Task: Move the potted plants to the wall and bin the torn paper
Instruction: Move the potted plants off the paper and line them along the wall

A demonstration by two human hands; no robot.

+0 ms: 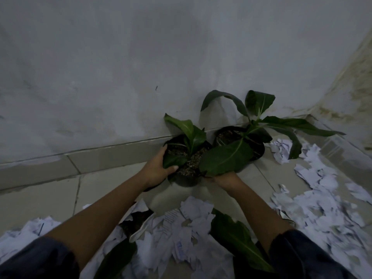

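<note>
A broad leaf hides the fingers of the right hand and the near rim of the second pot, the bottom edge cuts off two more leaves, and print on the torn paper is too blurred to read.
</note>
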